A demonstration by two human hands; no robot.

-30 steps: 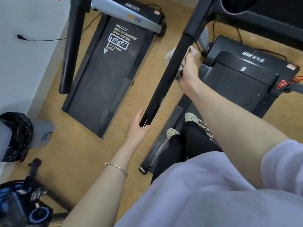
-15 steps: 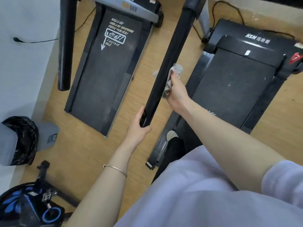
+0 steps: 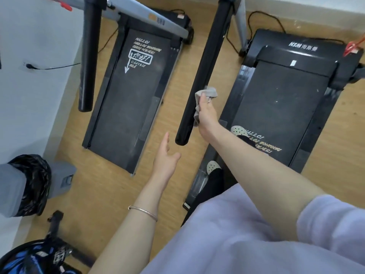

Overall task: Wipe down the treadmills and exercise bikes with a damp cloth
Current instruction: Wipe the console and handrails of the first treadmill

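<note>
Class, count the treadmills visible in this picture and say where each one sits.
2. The left treadmill lies beside the white wall; the right treadmill lies under the person's shoes. Others may be out of frame.

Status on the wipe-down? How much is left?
Done: nothing shows as finished; wiped surfaces look no different. In hand: right hand holds the grey cloth against this treadmill's handrail, close to its free end; left hand is open, off the rail. Left: likely the belt deck, the other treadmill and the exercise bike at bottom left.
</note>
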